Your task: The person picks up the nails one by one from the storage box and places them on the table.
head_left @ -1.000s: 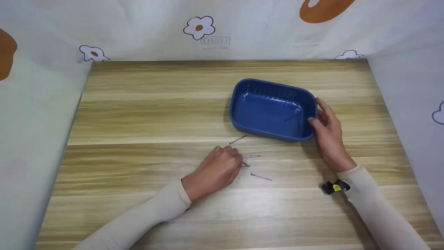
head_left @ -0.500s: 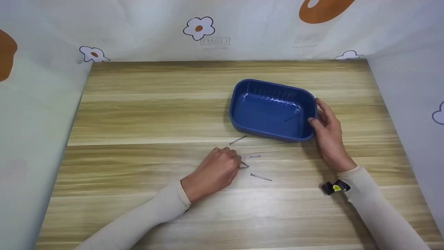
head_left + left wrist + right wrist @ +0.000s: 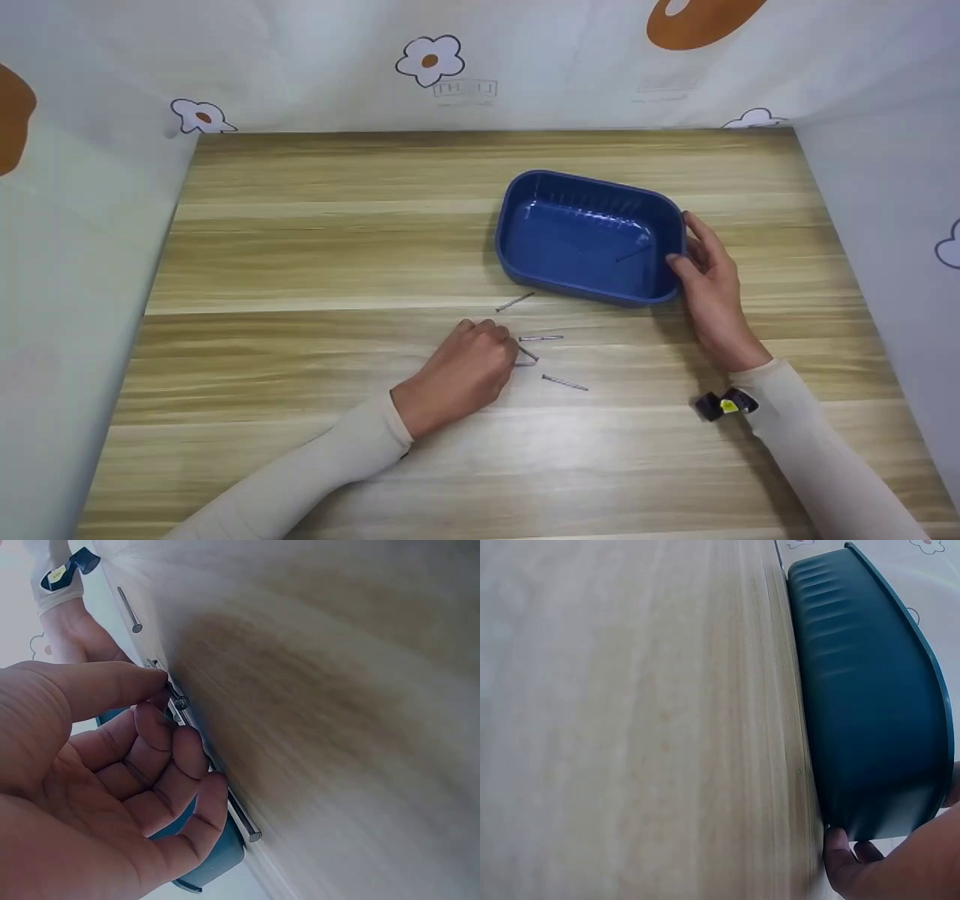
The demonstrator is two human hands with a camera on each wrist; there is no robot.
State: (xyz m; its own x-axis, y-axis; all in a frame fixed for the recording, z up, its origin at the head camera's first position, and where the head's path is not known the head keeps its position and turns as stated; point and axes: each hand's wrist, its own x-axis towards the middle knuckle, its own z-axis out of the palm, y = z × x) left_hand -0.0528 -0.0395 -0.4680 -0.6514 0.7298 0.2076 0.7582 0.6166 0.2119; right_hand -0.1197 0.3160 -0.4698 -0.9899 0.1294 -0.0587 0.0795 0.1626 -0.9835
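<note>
While the left hand (image 3: 469, 367) curls over the wooden table (image 3: 300, 247) and pinches one nail (image 3: 527, 352) between thumb and fingertips, the right hand (image 3: 709, 289) grips the right end of the single blue tub (image 3: 517, 232). Three more nails lie loose beside the left hand; a fifth lies inside the tub.

Left hand (image 3: 469, 360) hides most of pinched nail (image 3: 527, 352)

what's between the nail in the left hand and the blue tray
Only bare table and one loose nail lying just short of the tray. The left hand pinches its nail; nothing visible blocks a lift over.
</note>
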